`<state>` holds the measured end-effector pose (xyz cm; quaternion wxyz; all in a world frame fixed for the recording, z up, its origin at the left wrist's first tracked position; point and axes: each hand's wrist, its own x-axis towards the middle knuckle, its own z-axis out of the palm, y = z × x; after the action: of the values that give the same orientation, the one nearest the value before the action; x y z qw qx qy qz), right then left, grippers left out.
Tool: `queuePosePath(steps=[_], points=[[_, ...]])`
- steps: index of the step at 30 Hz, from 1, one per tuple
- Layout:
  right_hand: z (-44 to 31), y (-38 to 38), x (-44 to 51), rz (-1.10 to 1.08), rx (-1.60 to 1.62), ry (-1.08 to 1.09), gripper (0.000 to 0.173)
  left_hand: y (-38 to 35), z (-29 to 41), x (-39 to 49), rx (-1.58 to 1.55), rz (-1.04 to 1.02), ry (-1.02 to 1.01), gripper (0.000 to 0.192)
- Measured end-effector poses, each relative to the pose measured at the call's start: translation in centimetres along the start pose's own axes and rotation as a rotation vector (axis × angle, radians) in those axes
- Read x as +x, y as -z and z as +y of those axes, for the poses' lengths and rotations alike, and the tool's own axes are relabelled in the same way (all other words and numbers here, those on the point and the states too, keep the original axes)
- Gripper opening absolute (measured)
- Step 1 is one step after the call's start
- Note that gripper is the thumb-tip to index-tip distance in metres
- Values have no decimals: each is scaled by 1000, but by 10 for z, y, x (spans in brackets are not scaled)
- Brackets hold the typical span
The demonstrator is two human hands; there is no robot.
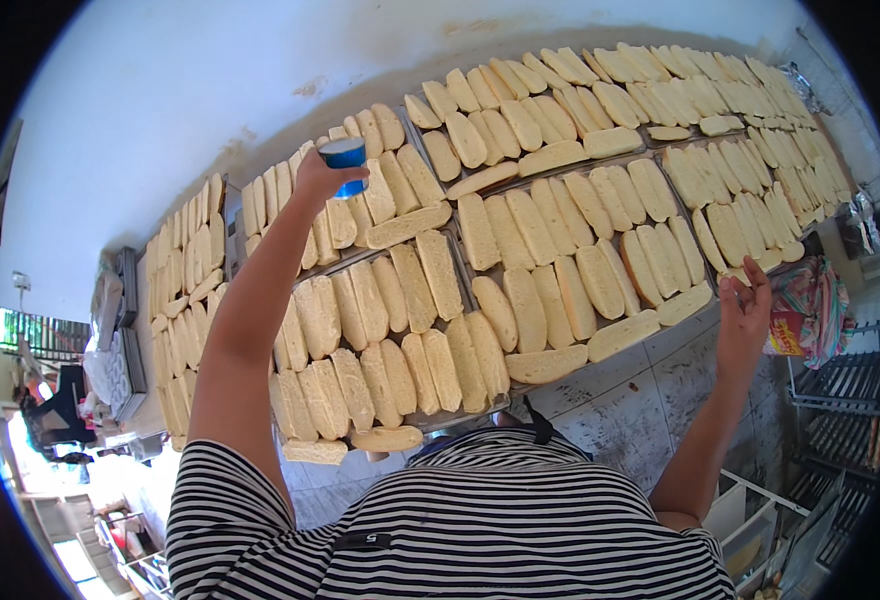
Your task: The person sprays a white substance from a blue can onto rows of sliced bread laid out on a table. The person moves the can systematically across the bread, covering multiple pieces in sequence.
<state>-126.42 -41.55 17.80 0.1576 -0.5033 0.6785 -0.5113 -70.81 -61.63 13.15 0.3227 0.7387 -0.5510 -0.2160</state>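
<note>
Above the far rows of bread, my left hand (326,177) grips a blue can (344,161). Its top looks pale; I cannot tell what is inside. Below and around the can lie halved bread rolls (389,296), cut faces mostly upward, leaning in tight rows on metal baking trays (464,281). Out to the right, my right hand (744,304) hovers at the near edge of a tray of more bread halves (736,232). Its fingers are loosely bent and apart, with nothing visible in them.
A stained white wall (260,75) runs behind the long table. To the right, a striped cloth (822,307) hangs by a metal slatted rack (841,386). Stacked grey trays (126,367) stand at the left. Smudged floor tiles (620,405) show below the table's near edge.
</note>
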Motion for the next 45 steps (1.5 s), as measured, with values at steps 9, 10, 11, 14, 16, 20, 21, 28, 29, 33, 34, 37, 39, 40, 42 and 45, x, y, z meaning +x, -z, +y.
queuePosePath(steps=[9,10,11,14,16,20,21,28,29,33,34,37,39,40,42,45], points=[[0,-5,4,-28,-1,10,48,6,-20,9,127,21,210,78],[1,-5,5,-21,-5,11,48,10,-18,13,128,62,190,77],[1,-5,6,-16,20,16,48,12,-15,16,129,103,168,77],[2,-2,6,-1,-19,7,48,20,-9,25,164,168,173,73],[3,-1,6,-5,-12,8,48,18,-8,26,194,282,187,72],[2,0,6,-3,-14,8,48,10,-15,18,171,197,227,75],[2,0,6,-5,-6,8,48,9,-18,14,140,118,252,76],[2,-1,11,-19,14,22,47,7,-1,16,95,33,276,75],[2,-1,11,-24,41,38,47,6,3,18,67,62,232,74],[6,4,8,24,-4,-4,47,3,31,41,-34,106,149,72],[6,7,8,33,-10,-13,47,3,38,47,-47,82,123,71],[8,13,8,42,-6,-15,47,-1,58,54,13,174,131,75],[8,16,7,41,-3,-15,46,-2,67,50,36,139,170,78],[8,16,7,41,-5,-19,46,-4,71,46,36,132,165,78],[8,17,6,41,5,-26,46,-3,77,37,50,83,172,79],[9,15,6,43,28,-34,47,-9,76,14,84,-17,187,80]])
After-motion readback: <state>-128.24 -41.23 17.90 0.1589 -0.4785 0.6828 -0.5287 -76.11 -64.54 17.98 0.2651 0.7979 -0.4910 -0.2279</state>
